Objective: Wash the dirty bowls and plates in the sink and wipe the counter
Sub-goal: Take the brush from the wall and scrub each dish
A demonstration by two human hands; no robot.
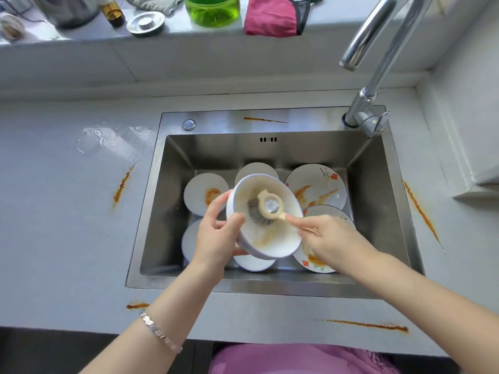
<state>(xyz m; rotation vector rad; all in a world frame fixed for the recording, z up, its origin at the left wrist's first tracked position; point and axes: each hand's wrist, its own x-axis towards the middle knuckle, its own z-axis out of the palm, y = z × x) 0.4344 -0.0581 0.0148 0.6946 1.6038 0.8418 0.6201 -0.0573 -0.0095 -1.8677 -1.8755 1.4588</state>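
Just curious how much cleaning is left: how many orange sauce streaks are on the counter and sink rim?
5: left of the sink, right of it, on the back rim, front left by the wrist, front right. The arms may hide more.

Head view, steeply down over sink (272,149)

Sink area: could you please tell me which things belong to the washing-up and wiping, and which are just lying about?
Part of the job:
bowl in left hand
dish brush in right hand
dirty plates in the sink
orange smears on the counter

Lying about:
green bottle
pink cloth
sink plug
brown bottle
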